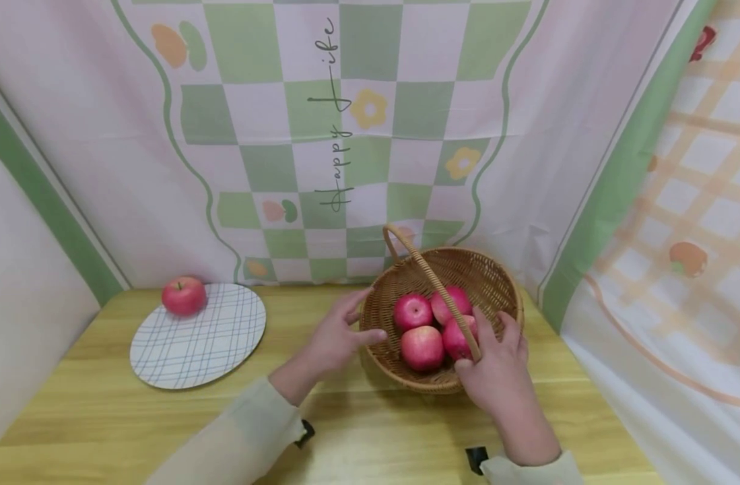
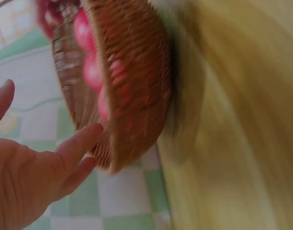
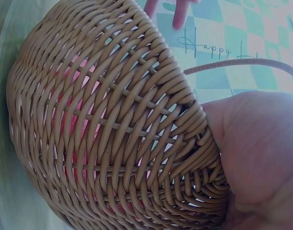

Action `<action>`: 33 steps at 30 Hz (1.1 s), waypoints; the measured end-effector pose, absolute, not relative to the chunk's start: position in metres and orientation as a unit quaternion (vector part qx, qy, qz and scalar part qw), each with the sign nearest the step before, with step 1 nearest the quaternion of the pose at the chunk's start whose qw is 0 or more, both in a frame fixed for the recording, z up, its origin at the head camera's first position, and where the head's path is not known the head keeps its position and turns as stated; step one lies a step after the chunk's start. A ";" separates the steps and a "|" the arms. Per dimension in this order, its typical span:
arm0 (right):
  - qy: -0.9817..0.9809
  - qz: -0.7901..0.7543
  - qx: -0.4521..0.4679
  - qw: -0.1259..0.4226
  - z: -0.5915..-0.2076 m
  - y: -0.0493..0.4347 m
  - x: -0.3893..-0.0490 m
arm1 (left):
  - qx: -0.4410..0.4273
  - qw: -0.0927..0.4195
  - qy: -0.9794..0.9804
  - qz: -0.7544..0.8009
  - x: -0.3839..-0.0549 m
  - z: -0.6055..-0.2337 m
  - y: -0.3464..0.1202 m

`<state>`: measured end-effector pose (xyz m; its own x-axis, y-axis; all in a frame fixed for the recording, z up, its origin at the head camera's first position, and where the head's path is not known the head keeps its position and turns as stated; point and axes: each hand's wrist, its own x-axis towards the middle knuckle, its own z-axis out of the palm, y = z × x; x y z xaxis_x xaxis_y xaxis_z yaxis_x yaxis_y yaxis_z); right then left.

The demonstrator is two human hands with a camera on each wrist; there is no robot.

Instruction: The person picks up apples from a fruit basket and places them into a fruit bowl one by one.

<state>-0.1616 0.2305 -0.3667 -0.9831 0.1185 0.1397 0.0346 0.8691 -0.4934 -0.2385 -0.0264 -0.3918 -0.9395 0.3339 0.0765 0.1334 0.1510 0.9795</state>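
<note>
A brown wicker basket with an arched handle stands on the table at centre right. Several red apples lie together inside it. My right hand grips the basket's near right rim by the foot of the handle, its fingers reaching over the inside. In the right wrist view the palm lies against the woven rim. At the left rim is my left hand, fingers spread and thumb pointing over the edge. The left wrist view has its fingertips right at the rim.
To the left, a round white plate with blue grid lines lies on the wooden table. One red apple sits at the plate's far edge. A checked curtain hangs behind the table, and more cloth hangs at the right.
</note>
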 end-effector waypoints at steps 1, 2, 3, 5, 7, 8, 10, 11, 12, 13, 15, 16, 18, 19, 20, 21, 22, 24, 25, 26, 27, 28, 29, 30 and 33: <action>-0.963 0.252 -0.038 0.085 -0.367 0.231 -0.162 | 0.158 0.087 0.753 0.633 -0.239 -0.394 -0.020; -0.963 0.252 -0.038 0.087 -0.367 0.231 -0.162 | 0.162 0.090 0.753 0.631 -0.240 -0.397 -0.014; -0.963 0.251 -0.036 0.088 -0.367 0.231 -0.162 | 0.166 0.094 0.753 0.630 -0.240 -0.399 -0.008; -0.964 0.250 -0.034 0.089 -0.368 0.232 -0.162 | 0.177 0.093 0.773 0.603 -0.241 -0.402 0.003; -0.964 0.248 -0.032 0.089 -0.369 0.233 -0.162 | 0.190 0.086 0.790 0.576 -0.242 -0.404 0.013; -0.964 0.248 -0.031 0.090 -0.369 0.233 -0.162 | 0.196 0.084 0.797 0.564 -0.243 -0.405 0.017; -0.965 0.247 -0.031 0.087 -0.370 0.234 -0.161 | 0.202 0.083 0.809 0.546 -0.246 -0.408 0.024; -0.965 0.247 -0.031 0.085 -0.370 0.234 -0.162 | 0.201 0.085 0.813 0.540 -0.247 -0.409 0.027; -0.965 0.247 -0.030 0.084 -0.370 0.234 -0.162 | 0.197 0.087 0.817 0.535 -0.248 -0.410 0.029; -0.965 0.247 -0.030 0.083 -0.370 0.234 -0.162 | 0.189 0.093 0.816 0.539 -0.249 -0.410 0.031; -0.965 0.247 -0.028 0.082 -0.370 0.234 -0.162 | 0.168 0.120 0.801 0.562 -0.251 -0.412 0.034; -0.965 0.246 -0.027 0.083 -0.370 0.234 -0.162 | 0.158 0.132 0.794 0.572 -0.251 -0.412 0.035; -0.965 0.246 -0.025 0.085 -0.370 0.234 -0.161 | 0.141 0.155 0.779 0.591 -0.252 -0.412 0.037; -0.965 0.245 -0.024 0.087 -0.369 0.234 -0.161 | 0.134 0.167 0.771 0.600 -0.253 -0.412 0.037; -0.965 0.245 -0.022 0.089 -0.369 0.233 -0.161 | 0.129 0.177 0.768 0.602 -0.254 -0.412 0.038; -0.965 0.245 -0.021 0.090 -0.368 0.233 -0.161 | 0.128 0.181 0.770 0.598 -0.254 -0.411 0.038; -0.965 0.245 -0.019 0.091 -0.368 0.233 -0.162 | 0.127 0.185 0.773 0.594 -0.255 -0.411 0.038; -0.964 0.248 -0.015 0.092 -0.367 0.233 -0.162 | 0.128 0.196 0.777 0.585 -0.256 -0.410 0.039; -0.964 0.248 -0.013 0.092 -0.367 0.232 -0.162 | 0.127 0.203 0.778 0.581 -0.256 -0.410 0.039; -0.964 0.248 -0.011 0.093 -0.367 0.232 -0.162 | 0.127 0.208 0.777 0.580 -0.257 -0.411 0.039; -0.964 0.248 -0.010 0.092 -0.367 0.232 -0.162 | 0.128 0.214 0.775 0.580 -0.257 -0.411 0.040; -0.964 0.248 -0.010 0.092 -0.367 0.231 -0.163 | 0.128 0.221 0.773 0.581 -0.258 -0.412 0.040; -0.964 0.248 -0.010 0.091 -0.367 0.231 -0.163 | 0.128 0.227 0.769 0.584 -0.259 -0.413 0.041; -0.965 0.247 -0.010 0.091 -0.367 0.231 -0.163 | 0.127 0.232 0.766 0.586 -0.260 -0.414 0.042; -0.965 0.245 -0.011 0.088 -0.368 0.231 -0.162 | 0.133 0.242 0.764 0.583 -0.262 -0.417 0.044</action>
